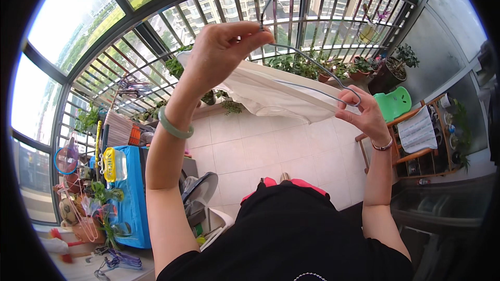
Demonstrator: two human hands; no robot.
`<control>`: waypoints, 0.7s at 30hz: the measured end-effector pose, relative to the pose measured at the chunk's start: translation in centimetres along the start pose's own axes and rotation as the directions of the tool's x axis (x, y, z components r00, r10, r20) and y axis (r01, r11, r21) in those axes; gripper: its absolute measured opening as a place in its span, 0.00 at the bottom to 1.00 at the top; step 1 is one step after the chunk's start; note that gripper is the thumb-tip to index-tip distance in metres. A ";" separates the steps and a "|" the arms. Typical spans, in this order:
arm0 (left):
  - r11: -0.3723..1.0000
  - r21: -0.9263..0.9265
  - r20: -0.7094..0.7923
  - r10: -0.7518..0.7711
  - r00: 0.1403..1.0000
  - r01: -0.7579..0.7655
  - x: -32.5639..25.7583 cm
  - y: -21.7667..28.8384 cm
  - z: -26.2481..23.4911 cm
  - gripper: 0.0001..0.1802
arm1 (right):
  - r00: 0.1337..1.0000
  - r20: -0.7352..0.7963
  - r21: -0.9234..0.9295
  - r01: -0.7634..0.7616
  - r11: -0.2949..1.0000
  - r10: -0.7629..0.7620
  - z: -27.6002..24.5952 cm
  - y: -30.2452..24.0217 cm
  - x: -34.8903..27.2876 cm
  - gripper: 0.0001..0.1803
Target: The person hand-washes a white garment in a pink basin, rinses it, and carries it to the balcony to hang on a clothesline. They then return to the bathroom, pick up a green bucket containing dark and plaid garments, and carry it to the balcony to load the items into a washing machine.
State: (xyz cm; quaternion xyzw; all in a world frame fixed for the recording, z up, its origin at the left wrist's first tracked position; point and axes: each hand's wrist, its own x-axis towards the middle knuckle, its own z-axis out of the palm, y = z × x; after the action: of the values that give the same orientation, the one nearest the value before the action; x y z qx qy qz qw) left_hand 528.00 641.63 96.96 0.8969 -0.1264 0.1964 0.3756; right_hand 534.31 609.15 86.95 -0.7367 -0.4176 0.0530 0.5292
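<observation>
A grey wire clothes hanger [307,58] is held up in front of me, its hook pointing upward. My left hand [221,47] pinches it at the neck just below the hook. From the hanger hangs a white garment [281,91], spread sideways between my hands; its far left part is hidden behind my left wrist. My right hand [362,114] is closed at the hanger's right end, fingers and thumb gripping the garment's edge by the wire corner.
Potted plants [359,67] line the barred window. To the right are a green plastic chair [393,104] and a wooden rack [416,130]. On the left stands a blue-covered cabinet [133,198] with a yellow basket [109,164]; spare hangers [120,261] lie below.
</observation>
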 end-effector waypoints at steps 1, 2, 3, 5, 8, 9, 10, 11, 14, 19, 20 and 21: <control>1.000 -0.025 -0.021 -0.015 1.000 0.014 0.1 -0.5 -0.1 0.10 | 0.999 -0.002 -0.053 0.037 0.998 -0.037 0.0 0.0 0.3 0.13; 0.998 -0.050 -0.043 -0.031 0.999 0.029 0.3 -0.9 0.0 0.10 | 0.998 -0.023 -0.079 0.058 0.995 -0.060 -0.2 0.0 0.3 0.13; 0.997 -0.073 -0.033 -0.022 0.999 0.020 0.6 -1.1 0.0 0.11 | 0.996 -0.040 -0.105 0.079 0.991 -0.084 -0.3 0.1 0.3 0.13; 0.996 -0.076 -0.091 0.037 0.995 -0.044 0.8 -1.4 0.0 0.10 | 0.996 -0.050 -0.086 0.074 0.994 -0.078 -0.8 0.3 0.4 0.12; 0.995 -0.091 -0.095 0.034 0.995 -0.043 0.9 -1.7 -0.2 0.09 | 0.998 -0.055 -0.113 -0.002 0.994 -0.004 -1.1 -0.1 0.0 0.11; 0.995 -0.093 -0.093 0.027 0.995 -0.036 1.0 -1.9 -0.3 0.09 | 0.996 -0.056 -0.141 0.065 0.988 -0.074 -1.2 0.0 0.0 0.11; 0.998 -0.069 -0.074 0.001 0.997 -0.006 1.0 -1.8 -0.5 0.10 | 0.988 -0.053 -0.168 0.131 0.977 -0.142 -1.5 0.1 0.0 0.12; 0.999 -0.045 -0.055 -0.025 0.998 0.023 1.1 -1.7 -0.8 0.11 | 0.977 -0.049 -0.195 0.196 0.961 -0.209 -1.7 0.3 0.0 0.12; 0.996 -0.086 -0.027 -0.038 0.999 0.035 1.2 -2.2 -0.9 0.12 | 0.975 -0.044 -0.190 0.204 0.960 -0.216 -2.2 -0.1 0.1 0.13; 0.986 -0.160 -0.044 0.046 0.998 -0.052 1.3 -1.7 -0.3 0.11 | 0.973 -0.144 -0.208 0.148 0.967 -0.180 -3.5 -0.2 0.5 0.13; 0.988 -0.141 -0.039 0.061 0.997 -0.066 1.4 -1.7 -0.2 0.11 | 0.965 -0.148 -0.213 0.183 0.960 -0.217 -3.6 -0.4 0.6 0.13; 0.989 -0.121 -0.034 0.076 0.997 -0.079 1.6 -1.6 -0.2 0.12 | 0.952 -0.160 -0.200 0.229 0.953 -0.262 -3.5 -0.6 0.8 0.14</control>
State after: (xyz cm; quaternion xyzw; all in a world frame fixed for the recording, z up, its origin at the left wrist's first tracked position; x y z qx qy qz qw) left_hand 530.00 642.73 96.75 0.8635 -0.1674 0.2158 0.4239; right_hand 536.28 607.14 89.27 -0.7253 -0.4584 -0.1196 0.4995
